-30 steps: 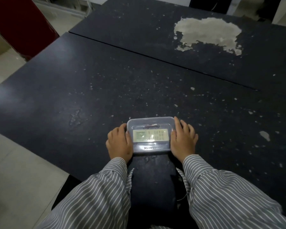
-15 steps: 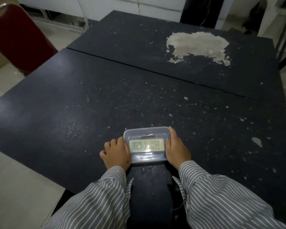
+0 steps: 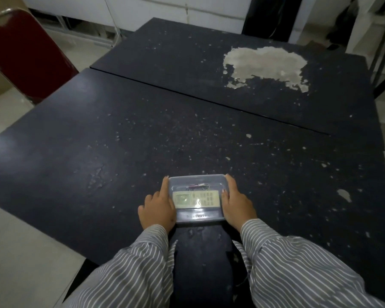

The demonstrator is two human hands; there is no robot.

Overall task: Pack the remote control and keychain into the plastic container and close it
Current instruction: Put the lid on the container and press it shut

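Observation:
A clear plastic container [image 3: 198, 216] with its lid on sits near the front edge of the dark table. Through the lid I see the pale remote control [image 3: 196, 199] lying flat and, behind it, the keychain [image 3: 198, 186]. My left hand [image 3: 158, 207] rests against the container's left side, index finger stretched along the edge. Against its right side lies my right hand [image 3: 237, 204], fingers extended forward. Both hands flank the box and touch its sides.
The dark table [image 3: 98, 141] is speckled with chipped paint. A second dark table [image 3: 187, 63] joins it at the back, with a large bare patch [image 3: 265, 65]. A red chair [image 3: 20, 52] stands at the left. Floor shows at the lower left.
The view has tilted up, so the container appears lower. My left index finger has stretched forward along the box's side; both hands stay at its sides.

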